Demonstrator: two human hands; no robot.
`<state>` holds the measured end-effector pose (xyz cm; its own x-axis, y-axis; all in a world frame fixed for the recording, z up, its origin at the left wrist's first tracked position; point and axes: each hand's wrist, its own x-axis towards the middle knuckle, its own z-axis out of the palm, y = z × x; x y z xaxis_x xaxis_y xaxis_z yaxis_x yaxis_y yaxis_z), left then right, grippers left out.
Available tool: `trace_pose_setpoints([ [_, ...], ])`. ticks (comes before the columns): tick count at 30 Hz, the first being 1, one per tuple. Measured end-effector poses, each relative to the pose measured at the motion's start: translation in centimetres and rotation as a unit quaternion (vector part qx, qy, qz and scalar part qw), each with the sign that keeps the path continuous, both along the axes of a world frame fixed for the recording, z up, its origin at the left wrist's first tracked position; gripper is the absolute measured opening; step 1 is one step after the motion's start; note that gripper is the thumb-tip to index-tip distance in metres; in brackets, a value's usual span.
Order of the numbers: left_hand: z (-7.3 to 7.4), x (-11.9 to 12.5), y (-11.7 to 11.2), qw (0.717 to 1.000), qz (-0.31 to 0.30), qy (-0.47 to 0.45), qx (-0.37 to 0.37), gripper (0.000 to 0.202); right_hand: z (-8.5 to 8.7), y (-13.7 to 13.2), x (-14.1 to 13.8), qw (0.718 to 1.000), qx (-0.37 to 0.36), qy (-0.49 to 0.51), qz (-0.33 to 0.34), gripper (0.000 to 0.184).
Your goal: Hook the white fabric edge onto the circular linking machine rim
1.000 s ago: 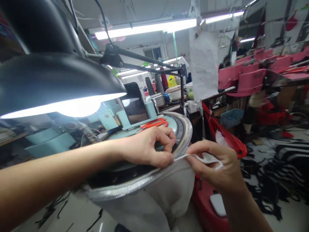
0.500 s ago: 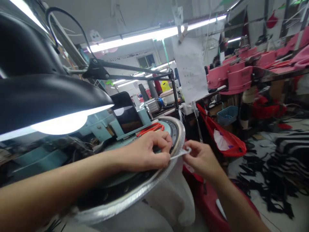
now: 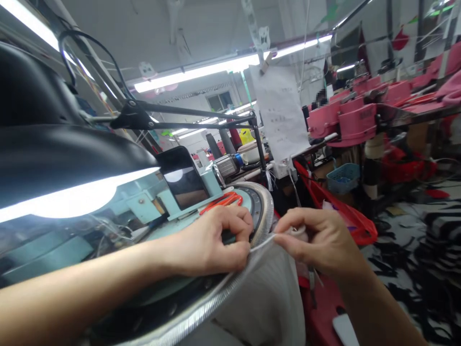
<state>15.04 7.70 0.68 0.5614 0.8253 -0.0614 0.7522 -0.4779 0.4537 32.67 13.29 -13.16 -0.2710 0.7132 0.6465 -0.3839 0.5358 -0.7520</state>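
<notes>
Now my left hand (image 3: 211, 242) pinches the pale knit fabric (image 3: 261, 302), its ribbed edge curving along the dial rim (image 3: 262, 216) at lower centre, while my right hand (image 3: 319, 242) clamps a thin white strand (image 3: 262, 243) taut.

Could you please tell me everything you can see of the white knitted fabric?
The white knitted fabric is finely ribbed, hanging in a soft fold below the rim of the round dial. Its edge runs along the rim beside the left hand, and a thin white strand leads to the right hand.
</notes>
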Motion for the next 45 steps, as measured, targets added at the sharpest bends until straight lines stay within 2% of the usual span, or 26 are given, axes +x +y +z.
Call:
trace_pose_setpoints([
  [4, -0.1, 0.1, 0.3, 1.0, 0.011, -0.003, 0.011, 0.026, 0.0, 0.3, -0.1, 0.999, 0.009, -0.028, -0.016, 0.013],
  [12, -0.5, 1.1, 1.3, 0.999, 0.048, 0.0, 0.014, 0.034, 0.8, 0.8, -0.1, 0.999, -0.004, -0.031, 0.01, 0.008],
  [15, -0.6, 1.3, 1.7, 0.999, 0.044, -0.008, 0.022, 0.032, 0.8, 1.2, -0.1, 0.999, -0.015, -0.019, 0.029, 0.005],
  [21, -0.9, 1.5, 2.1, 0.997, 0.069, 0.001, 0.033, 0.032, 0.4, 2.2, -0.1, 0.995, -0.058, -0.031, 0.069, 0.018],
  [25, -0.9, 1.7, 2.3, 0.995, 0.088, 0.017, 0.044, 0.034, 1.0, 2.3, 0.1, 0.994, -0.067, -0.028, 0.083, 0.02],
  [28, -1.0, 1.9, 2.4, 0.993, 0.102, 0.033, 0.044, 0.034, 1.3, 2.3, 0.0, 0.987, -0.093, -0.009, 0.129, 0.021],
  [31, -1.1, 2.1, 2.2, 0.993, 0.1, 0.042, 0.049, 0.031, -0.1, 2.9, -1.2, 0.981, -0.128, -0.013, 0.143, 0.021],
  [33, -1.0, 2.1, 2.0, 0.988, 0.096, 0.062, 0.106, 0.03, -2.0, 3.3, -2.3, 0.978, -0.169, -0.034, 0.116, 0.02],
  [35, -0.6, 2.0, 2.2, 0.978, 0.054, 0.087, 0.183, 0.022, -4.0, 3.5, -3.2, 0.973, -0.205, -0.042, 0.094, 0.022],
  [36, -0.4, 1.8, 2.5, 0.974, 0.026, 0.096, 0.204, 0.012, -4.8, 3.5, -3.4, 0.971, -0.217, -0.035, 0.092, 0.024],
  [37, -0.2, 1.7, 2.9, 0.975, 0.0, 0.097, 0.202, 0.011, -5.3, 3.5, -3.3, 0.97, -0.221, -0.017, 0.097, 0.026],
  [40, 0.0, 1.1, 4.4, 0.992, -0.021, 0.069, 0.099, 0.051, -5.1, 3.2, -2.1, 0.969, -0.177, 0.067, 0.157, 0.029],
  [42, -0.1, 0.9, 5.1, 0.997, -0.006, 0.051, 0.05, 0.058, -3.8, 3.1, -1.1, 0.973, -0.114, 0.087, 0.18, 0.027],
  [45, -0.4, 0.9, 5.2, 0.999, 0.003, 0.03, 0.035, 0.06, -1.8, 3.5, -0.6, 0.989, -0.055, 0.054, 0.125, 0.024],
])
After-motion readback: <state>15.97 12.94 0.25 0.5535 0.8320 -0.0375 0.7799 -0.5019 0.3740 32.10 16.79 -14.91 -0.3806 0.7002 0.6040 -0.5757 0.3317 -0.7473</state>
